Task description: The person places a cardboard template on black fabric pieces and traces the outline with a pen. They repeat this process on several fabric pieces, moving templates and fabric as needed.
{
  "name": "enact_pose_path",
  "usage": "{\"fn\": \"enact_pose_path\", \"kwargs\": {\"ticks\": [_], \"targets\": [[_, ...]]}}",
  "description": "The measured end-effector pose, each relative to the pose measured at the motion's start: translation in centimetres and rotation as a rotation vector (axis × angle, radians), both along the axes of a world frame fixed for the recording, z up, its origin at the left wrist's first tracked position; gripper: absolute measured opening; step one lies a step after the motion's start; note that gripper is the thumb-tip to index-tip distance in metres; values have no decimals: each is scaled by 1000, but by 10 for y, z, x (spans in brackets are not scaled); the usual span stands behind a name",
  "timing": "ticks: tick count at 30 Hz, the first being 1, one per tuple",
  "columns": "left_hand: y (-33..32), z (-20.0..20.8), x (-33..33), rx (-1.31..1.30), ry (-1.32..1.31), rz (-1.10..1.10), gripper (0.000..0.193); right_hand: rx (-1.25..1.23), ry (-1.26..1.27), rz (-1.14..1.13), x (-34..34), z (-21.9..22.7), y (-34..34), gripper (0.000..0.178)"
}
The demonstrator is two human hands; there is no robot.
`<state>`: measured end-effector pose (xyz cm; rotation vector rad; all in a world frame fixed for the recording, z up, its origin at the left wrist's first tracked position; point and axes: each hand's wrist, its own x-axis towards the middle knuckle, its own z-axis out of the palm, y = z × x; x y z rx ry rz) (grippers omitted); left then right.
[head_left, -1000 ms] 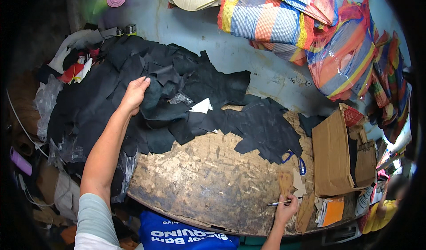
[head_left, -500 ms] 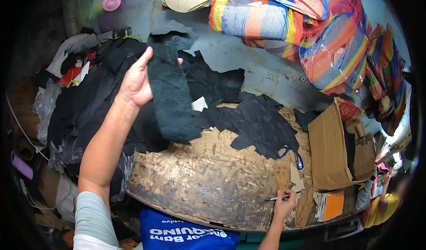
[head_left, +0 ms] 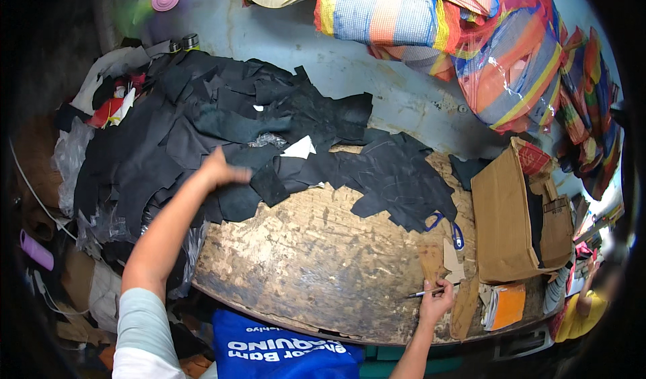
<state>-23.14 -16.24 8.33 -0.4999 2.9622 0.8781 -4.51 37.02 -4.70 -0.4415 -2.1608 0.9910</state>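
My left hand point(head_left: 225, 172), slightly blurred, is over the near side of a big heap of black leather-like pieces point(head_left: 155, 143). Its thumb stands apart from the stretched fingers, and nothing shows in its grasp. A small dark piece point(head_left: 269, 182) lies just right of the fingertips. Farther back on the heap rests a dark greenish-black strip point(head_left: 245, 123). At the right, near the table's front edge, my right hand point(head_left: 439, 299) is closed on a slim pen point(head_left: 420, 293), beside pale card pieces point(head_left: 453, 261).
Blue-handled scissors point(head_left: 457, 234) lie by flat black pieces point(head_left: 397, 177) on the worn wooden table point(head_left: 303, 264). An open cardboard box point(head_left: 501, 211) stands at the right, with an orange-covered stack point(head_left: 506, 306) before it. Colourful mesh bags point(head_left: 511, 76) hang behind. Another person point(head_left: 582, 308) is at far right.
The raised dark piece has left my left hand, and a similar strip now lies on the heap. That hand has come down toward me. My right hand keeps the pen, barely moved.
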Motion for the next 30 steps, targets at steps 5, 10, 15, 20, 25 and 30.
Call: {"fn": "enact_pose_path", "kwargs": {"ticks": [5,10,15,20,25,30], "targets": [[-1,-51,20,36,160,136,83,24,-41,-17,2,2,-1,30],[-3,23,17,1042,401,87,29,56,-120,-49,3,8,-3,31],[27,108,25,719,1012,-171,29,7,-64,-34,-2,8,-6,31],[80,74,71,-34,1123,-920,32,58,10,15,0,4,-2,31],[98,-29,117,-147,147,-1191,47,-72,-114,-28,5,8,-4,32],[99,-63,126,146,158,-408,68,464,-94,-136,1,37,-35,40]]}}
